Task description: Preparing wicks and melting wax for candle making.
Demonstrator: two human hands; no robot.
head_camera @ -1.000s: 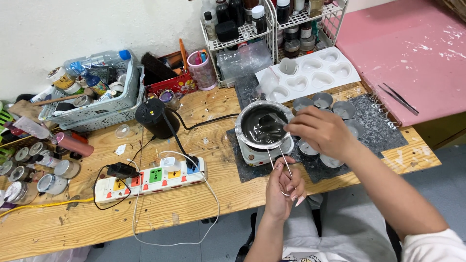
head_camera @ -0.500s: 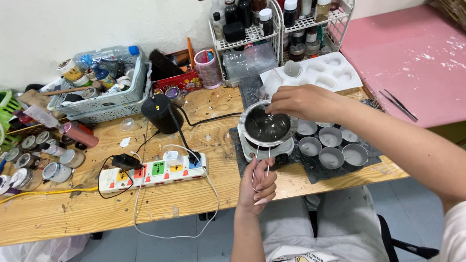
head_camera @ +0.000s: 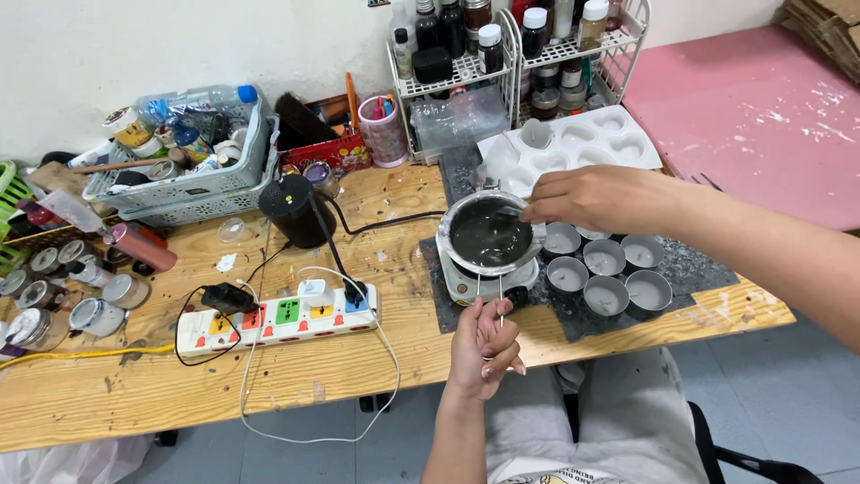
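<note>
A small metal pot (head_camera: 488,234) of dark grey liquid sits on a white hot plate (head_camera: 466,285) at the front of the wooden table (head_camera: 134,394). My left hand (head_camera: 485,345) grips the pot's wire handle (head_camera: 488,289) at the table's front edge. My right hand (head_camera: 591,197) hovers over the pot's right rim and pinches a thin stirrer (head_camera: 508,211) whose tip dips into the liquid. Several small metal tins (head_camera: 609,269) filled with pale grey material stand just right of the pot on a dark mat (head_camera: 573,309).
A white heart-shaped mould tray (head_camera: 582,143) lies behind the tins. A white wire rack (head_camera: 502,63) of bottles stands at the back. A power strip (head_camera: 273,324), a black speaker (head_camera: 291,211), a grey basket (head_camera: 193,179) and small jars (head_camera: 67,296) fill the left side. A pink board (head_camera: 761,116) lies right.
My right hand shifted right from above the pot's back rim to its right rim. My left hand stayed on the wire handle. The view moved slightly.
</note>
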